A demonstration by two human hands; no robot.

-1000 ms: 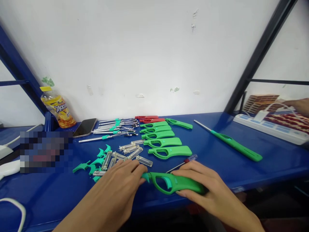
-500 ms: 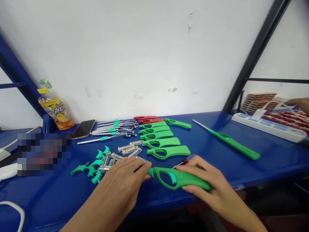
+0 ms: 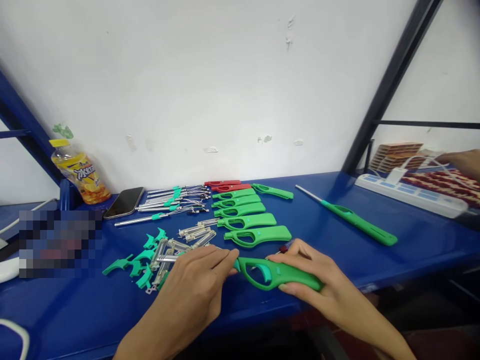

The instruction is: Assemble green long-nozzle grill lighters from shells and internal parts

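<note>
My right hand (image 3: 318,280) is closed round the green handle of a long-necked gas lighter (image 3: 281,274), which has a teal trigger inside its loop. My left hand (image 3: 202,280) is closed over the lighter's front end, on the metal tube (image 3: 167,258) and its teal collar (image 3: 237,265). Fingers hide most of that tube. Teal plastic pieces (image 3: 144,255) and clear plastic tanks (image 3: 180,245) lie just left of and behind my left hand. Beyond the held lighter rests a row of green handle shells (image 3: 268,233). A screwdriver (image 3: 285,248) is partly hidden behind my right fingers.
Metal tubes with wires (image 3: 150,218) lie behind, near a phone (image 3: 125,202) and a drink bottle (image 3: 84,175). Red handle shells (image 3: 223,183) sit farther back. An assembled lighter (image 3: 358,224) and a power strip (image 3: 412,195) are rightward. Another person's hand (image 3: 465,161) shows far right.
The view has shifted slightly. The teal collar under my left fingers now sits closer in line with the green handle's front end. Both hands keep their hold.
</note>
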